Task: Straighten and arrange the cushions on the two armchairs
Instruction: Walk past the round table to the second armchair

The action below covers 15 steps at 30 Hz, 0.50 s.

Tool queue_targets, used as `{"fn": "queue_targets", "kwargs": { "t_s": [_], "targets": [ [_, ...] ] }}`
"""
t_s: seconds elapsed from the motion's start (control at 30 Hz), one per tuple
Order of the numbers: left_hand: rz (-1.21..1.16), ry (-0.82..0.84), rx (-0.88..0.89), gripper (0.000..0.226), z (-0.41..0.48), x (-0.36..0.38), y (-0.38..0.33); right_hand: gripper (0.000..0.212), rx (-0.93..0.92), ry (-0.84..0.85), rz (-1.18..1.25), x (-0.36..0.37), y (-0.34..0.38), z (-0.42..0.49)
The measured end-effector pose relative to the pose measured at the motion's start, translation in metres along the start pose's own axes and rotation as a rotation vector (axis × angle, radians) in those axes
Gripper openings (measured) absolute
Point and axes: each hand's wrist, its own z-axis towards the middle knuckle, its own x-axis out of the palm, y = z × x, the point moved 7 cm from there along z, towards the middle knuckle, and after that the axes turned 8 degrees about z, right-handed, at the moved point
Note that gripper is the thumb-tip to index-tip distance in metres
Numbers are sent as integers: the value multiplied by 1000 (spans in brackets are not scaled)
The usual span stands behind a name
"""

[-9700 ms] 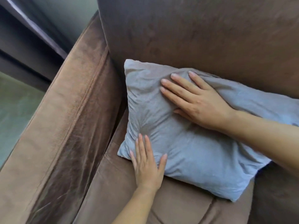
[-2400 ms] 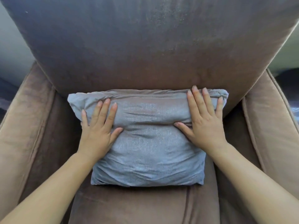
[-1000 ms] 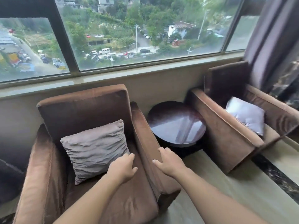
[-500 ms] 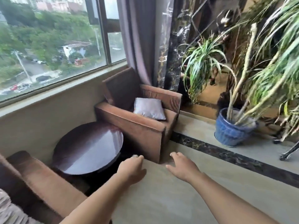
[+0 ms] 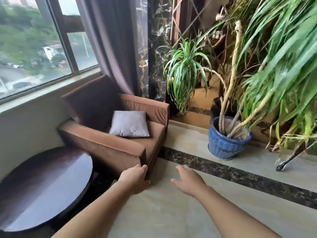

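A brown armchair (image 5: 106, 145) stands under the window, its front turned to the right. On its seat lies a grey cushion (image 5: 129, 124), flat and slightly askew, leaning toward the far armrest. My left hand (image 5: 134, 179) hangs in front of the chair's near front corner, fingers loosely curled and holding nothing. My right hand (image 5: 187, 182) is over the floor to the right of it, fingers spread and empty. Both hands are well short of the cushion. The other armchair is out of view.
A round dark side table (image 5: 42, 184) sits at the lower left beside the armchair. A blue plant pot (image 5: 224, 144) and large leafy plants (image 5: 274, 66) fill the right side. A grey curtain (image 5: 111, 45) hangs behind the chair. Pale tiled floor (image 5: 163, 212) lies ahead.
I have turned from the first armchair toward the second one and come closer; it looms larger now. Both hands, empty, have stayed stretched out in front of me.
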Motion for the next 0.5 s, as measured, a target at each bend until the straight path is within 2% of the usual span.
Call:
{"fn": "queue_targets", "kwargs": {
  "t_s": [0.23,0.5],
  "targets": [
    [-52,49,-31,48,142,2,31,56,36,76,9,-19,-10,140],
    [-121,79,-44,43,322,-26,88,48,8,149,-151,-70,11,333]
  ]
}}
